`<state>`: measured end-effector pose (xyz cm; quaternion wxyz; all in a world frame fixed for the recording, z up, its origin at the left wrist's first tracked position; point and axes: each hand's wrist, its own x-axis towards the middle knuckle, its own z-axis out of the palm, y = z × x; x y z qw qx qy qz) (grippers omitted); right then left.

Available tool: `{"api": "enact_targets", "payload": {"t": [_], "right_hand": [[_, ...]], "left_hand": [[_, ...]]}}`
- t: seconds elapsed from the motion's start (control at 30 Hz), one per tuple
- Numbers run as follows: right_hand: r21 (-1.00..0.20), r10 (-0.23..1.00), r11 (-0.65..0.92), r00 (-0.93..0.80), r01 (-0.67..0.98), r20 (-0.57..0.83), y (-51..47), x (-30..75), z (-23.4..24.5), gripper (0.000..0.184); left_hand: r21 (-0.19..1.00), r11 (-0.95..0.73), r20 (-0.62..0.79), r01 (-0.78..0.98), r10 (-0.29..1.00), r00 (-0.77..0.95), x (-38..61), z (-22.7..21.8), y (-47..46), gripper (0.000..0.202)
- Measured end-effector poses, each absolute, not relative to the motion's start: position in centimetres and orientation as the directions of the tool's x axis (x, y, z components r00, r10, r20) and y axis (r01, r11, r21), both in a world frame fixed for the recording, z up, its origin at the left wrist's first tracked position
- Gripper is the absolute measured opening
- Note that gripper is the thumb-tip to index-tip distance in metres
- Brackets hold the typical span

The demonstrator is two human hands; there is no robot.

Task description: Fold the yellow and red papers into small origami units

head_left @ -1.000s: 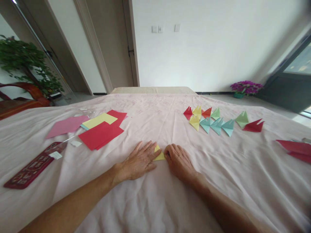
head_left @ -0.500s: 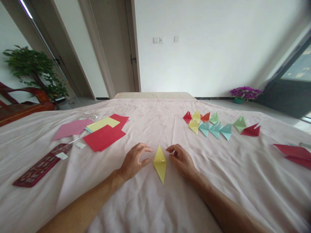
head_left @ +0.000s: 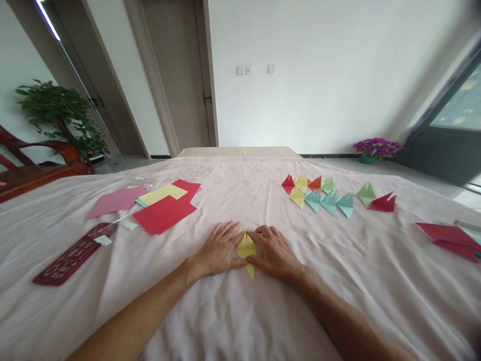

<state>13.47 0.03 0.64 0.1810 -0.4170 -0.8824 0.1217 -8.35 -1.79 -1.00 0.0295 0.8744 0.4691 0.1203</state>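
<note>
A folded yellow paper piece (head_left: pixel 247 251), kite-shaped with its point toward me, lies on the pale pink cloth (head_left: pixel 240 311). My left hand (head_left: pixel 220 249) rests flat on its left side with fingers stretched out. My right hand (head_left: pixel 273 251) lies flat on its right side, fingers pressing the paper down. Both hands cover the paper's edges.
Flat sheets of red, yellow and pink paper (head_left: pixel 161 205) lie at the left, beside a dark red packet (head_left: pixel 71 255). Several folded paper pieces in red, yellow, teal and green (head_left: pixel 326 196) sit at the right. More red folded paper (head_left: pixel 449 236) is at the far right.
Half a second ago both hands hovered curled beside the yellow paper. Now they have come down flat on it from either side.
</note>
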Motion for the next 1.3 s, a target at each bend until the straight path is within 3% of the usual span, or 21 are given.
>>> {"api": "enact_targets", "payload": {"t": [0.13, 0.23, 0.33, 0.43, 0.67, 1.1, 1.3], "right_hand": [[-0.355, 0.770, 0.635, -0.601, 0.686, 0.215, 0.4, 13.7, 0.5, 0.062], [-0.484, 0.760, 0.628, -0.614, 0.610, 0.214, 1.4, 14.5, 0.0, 0.062], [-0.592, 0.750, 0.612, -0.622, 0.524, 0.224, 2.5, 15.3, -0.5, 0.054], [-0.634, 0.775, 0.582, -0.585, 0.510, 0.241, 3.3, 15.7, -0.8, 0.040], [-0.681, 0.813, 0.538, -0.521, 0.497, 0.261, 3.3, 15.8, -1.2, 0.046], [-0.692, 0.806, 0.546, -0.520, 0.472, 0.282, 3.1, 15.6, -1.4, 0.049], [-0.739, 0.878, 0.466, -0.360, 0.487, 0.316, 3.2, 15.5, -1.9, 0.047]], "left_hand": [[0.200, -0.538, 0.154, 0.819, 0.843, 0.516, -8.4, -1.2, -1.6, 0.081], [0.316, -0.532, 0.190, 0.785, 0.847, 0.497, -8.7, -1.5, -1.3, 0.083], [0.536, -0.508, 0.295, 0.674, 0.861, 0.415, -9.4, -1.5, -1.2, 0.064], [0.627, -0.493, 0.370, 0.603, 0.870, 0.325, -10.0, -1.4, -1.3, 0.043], [0.611, -0.509, 0.397, 0.607, 0.860, 0.321, -9.5, -1.8, -1.5, 0.026], [0.531, -0.501, 0.411, 0.683, 0.858, 0.309, -8.1, -1.1, -2.3, 0.012], [0.516, -0.459, 0.489, 0.723, 0.851, 0.192, -6.7, -0.9, -0.6, 0.005]]}}
